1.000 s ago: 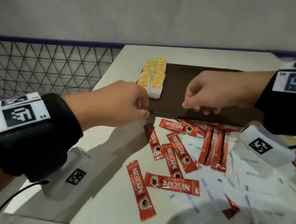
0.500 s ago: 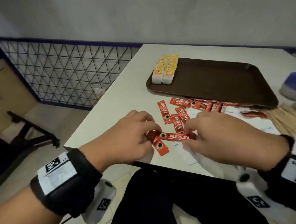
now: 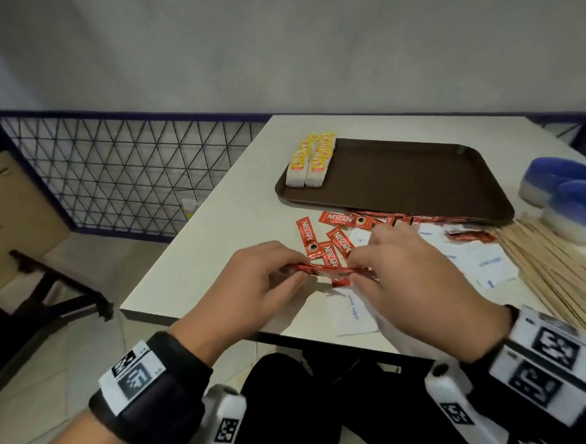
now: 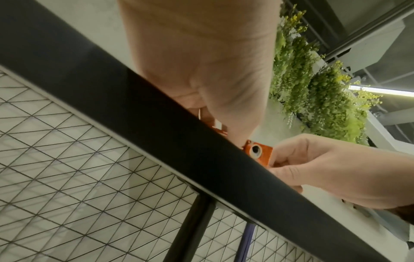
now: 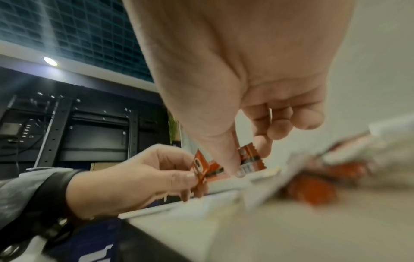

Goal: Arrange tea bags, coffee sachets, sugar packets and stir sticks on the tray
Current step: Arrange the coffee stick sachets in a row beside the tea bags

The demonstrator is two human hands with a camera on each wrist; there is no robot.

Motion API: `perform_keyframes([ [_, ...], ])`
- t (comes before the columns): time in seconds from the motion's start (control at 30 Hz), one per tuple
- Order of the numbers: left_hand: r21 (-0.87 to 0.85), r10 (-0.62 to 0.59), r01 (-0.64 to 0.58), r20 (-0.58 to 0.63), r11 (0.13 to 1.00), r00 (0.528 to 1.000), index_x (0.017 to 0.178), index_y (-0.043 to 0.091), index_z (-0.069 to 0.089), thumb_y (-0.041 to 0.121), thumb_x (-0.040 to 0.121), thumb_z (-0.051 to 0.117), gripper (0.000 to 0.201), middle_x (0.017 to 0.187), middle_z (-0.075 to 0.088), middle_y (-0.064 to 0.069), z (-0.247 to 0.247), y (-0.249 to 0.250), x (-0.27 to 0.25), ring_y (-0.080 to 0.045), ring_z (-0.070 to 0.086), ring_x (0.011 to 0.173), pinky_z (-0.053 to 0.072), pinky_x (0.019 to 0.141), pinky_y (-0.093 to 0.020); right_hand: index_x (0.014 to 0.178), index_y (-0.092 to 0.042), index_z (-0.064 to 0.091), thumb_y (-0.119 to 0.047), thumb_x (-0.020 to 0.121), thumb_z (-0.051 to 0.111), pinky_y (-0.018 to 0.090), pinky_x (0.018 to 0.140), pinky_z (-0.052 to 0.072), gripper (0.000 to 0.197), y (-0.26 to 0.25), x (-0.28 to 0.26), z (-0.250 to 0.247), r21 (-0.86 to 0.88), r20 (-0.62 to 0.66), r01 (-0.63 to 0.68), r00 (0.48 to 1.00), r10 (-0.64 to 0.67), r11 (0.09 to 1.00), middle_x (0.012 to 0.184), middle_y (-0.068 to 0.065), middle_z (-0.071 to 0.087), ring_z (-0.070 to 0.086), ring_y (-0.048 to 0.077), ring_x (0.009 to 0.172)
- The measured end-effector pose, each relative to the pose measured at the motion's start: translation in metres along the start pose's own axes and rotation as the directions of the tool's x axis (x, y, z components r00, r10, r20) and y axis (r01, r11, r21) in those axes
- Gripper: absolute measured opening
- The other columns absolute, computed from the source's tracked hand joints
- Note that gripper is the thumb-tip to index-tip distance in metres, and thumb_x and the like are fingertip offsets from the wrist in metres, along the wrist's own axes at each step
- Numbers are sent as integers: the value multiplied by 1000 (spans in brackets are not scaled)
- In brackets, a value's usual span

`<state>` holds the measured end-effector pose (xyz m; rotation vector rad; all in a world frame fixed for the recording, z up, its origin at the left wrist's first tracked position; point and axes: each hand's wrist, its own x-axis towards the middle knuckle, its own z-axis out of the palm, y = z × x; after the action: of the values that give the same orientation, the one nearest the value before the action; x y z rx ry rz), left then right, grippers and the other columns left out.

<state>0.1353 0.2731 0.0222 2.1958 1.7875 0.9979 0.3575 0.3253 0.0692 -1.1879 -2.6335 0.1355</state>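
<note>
Left hand (image 3: 264, 282) and right hand (image 3: 415, 280) low over the near edge of the desk (image 3: 194, 250), facing each other. Each pinches one end of a small bunch of red coffee sachets (image 3: 319, 270) held edge-on between them; thumb and fingers curled on the ends, clear in both wrist views. A white sugar packet (image 3: 353, 314) lies flat just below the right hand. Beyond the fingertips, more loose coffee sachets (image 3: 338, 240) scattered on the desk, some overlapping. Further sugar packets (image 3: 488, 264) to the right of the right hand, then a spread of wooden stir sticks (image 3: 549, 268). Farther out, the brown tray (image 3: 407, 180); tea bags (image 3: 310, 161) in two rows on its left end. Two blue bowls (image 3: 574, 201) right of the tray.
</note>
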Motion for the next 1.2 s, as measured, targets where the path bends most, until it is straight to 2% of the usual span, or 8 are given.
perform_keyframes([
  [0.13,-318,-188,141,-121,938,975,111,24,77,20,94,69,19,98,76,13,9,16,-2,-6,69,93,53,79,-19,89,-34,54,-35,100,58,19,64,39,12,4,-24,-16,290,-95,-92,988,124,953,80,-14,56,55,5,78],
  [0.27,-678,-419,249,-95,692,903,96,17,76,10,92,69,11,86,78,-3,24,45,6,-23,73,79,59,72,-34,88,-37,51,-21,99,63,18,51,44,23,8,-36,6,725,-60,-145,961,272,673,77,-19,66,60,4,61],
  [0.37,-782,-477,226,-101,581,873,87,18,76,24,87,70,9,85,77,-8,32,54,11,-30,73,79,60,69,-44,87,-33,56,-4,94,65,19,54,45,31,8,-37,30,838,-145,-83,919,367,539,84,-16,67,59,4,69],
  [0.57,-782,-493,199,-154,591,857,77,21,76,35,73,73,15,74,73,-10,39,51,7,-29,67,66,57,57,-40,81,-33,71,8,79,81,29,62,57,42,13,-43,44,929,-200,39,890,409,368,98,-10,72,70,20,92],
  [0.73,-777,-437,207,-97,595,894,75,9,74,46,56,91,45,68,68,-20,40,45,8,-33,62,55,52,45,-33,78,-29,81,7,79,79,24,61,59,37,16,-40,42,950,-237,96,844,482,299,91,-5,75,75,24,76],
  [0.87,-788,-315,255,82,561,946,76,12,80,3,51,91,29,80,78,-15,38,55,13,-24,76,72,58,58,-23,84,-27,82,3,80,81,22,74,60,30,15,-40,43,909,-315,146,853,415,391,93,-9,75,74,15,93],
  [0.97,-815,-315,269,113,512,942,82,6,79,3,60,82,22,87,79,-15,39,56,16,-25,77,81,60,64,-24,89,-29,81,2,81,80,21,77,59,32,16,-42,45,859,-378,178,853,360,479,94,-11,76,72,14,97],
  [1.2,-835,-338,320,173,448,925,99,0,77,11,73,79,28,99,78,-17,37,52,16,-31,76,94,61,77,-33,98,-42,74,1,82,80,17,75,57,46,13,-39,44,909,-277,133,901,334,396,91,-17,76,72,5,93],
])
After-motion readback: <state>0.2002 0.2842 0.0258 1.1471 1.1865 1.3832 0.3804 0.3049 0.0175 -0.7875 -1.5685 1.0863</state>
